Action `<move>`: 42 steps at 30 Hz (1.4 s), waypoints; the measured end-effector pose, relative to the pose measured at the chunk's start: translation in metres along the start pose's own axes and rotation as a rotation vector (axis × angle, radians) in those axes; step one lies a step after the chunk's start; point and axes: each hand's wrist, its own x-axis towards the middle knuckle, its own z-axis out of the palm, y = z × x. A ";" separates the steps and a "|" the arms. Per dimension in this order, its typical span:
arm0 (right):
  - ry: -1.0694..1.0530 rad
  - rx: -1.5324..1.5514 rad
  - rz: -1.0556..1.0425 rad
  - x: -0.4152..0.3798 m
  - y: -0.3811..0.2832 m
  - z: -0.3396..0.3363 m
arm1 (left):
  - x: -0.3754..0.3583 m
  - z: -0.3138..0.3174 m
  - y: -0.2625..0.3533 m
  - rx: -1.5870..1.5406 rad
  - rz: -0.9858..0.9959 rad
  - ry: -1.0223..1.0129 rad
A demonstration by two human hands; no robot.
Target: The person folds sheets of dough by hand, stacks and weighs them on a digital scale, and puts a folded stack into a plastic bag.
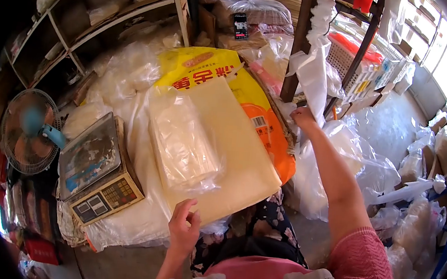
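A stack of clear plastic bags (pixel 186 141) lies on a smooth cream-coloured sheet or board (pixel 246 179) in front of me. My left hand (pixel 184 227) is at the near edge of this sheet, fingers loosely bent and apart, holding nothing. Stretched out to the far right, my right hand (pixel 303 117) has its fingers closed beside a dark upright post (pixel 298 50). A strip of white plastic film (pixel 312 81) hangs down by that post and reaches my right wrist. What the right fingers hold, if anything, is hidden.
A digital scale (pixel 102 161) stands left of the bags, with a fan (pixel 32 130) beyond it. Under the sheet lies a yellow and orange printed sack (pixel 256 97). A phone (pixel 241 26) leans on packed bags at the back. Loose clear plastic (pixel 346 161) heaps at the right.
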 end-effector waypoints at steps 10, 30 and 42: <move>0.050 0.437 0.159 -0.034 -0.026 -0.058 | -0.010 -0.002 -0.005 -0.168 -0.102 -0.014; 0.280 0.987 -0.053 0.019 -0.048 -0.035 | -0.004 0.025 0.019 -0.137 -0.040 -0.227; -0.764 1.122 -0.290 -0.164 -0.129 -0.064 | 0.093 0.075 0.087 -1.231 -0.475 -0.289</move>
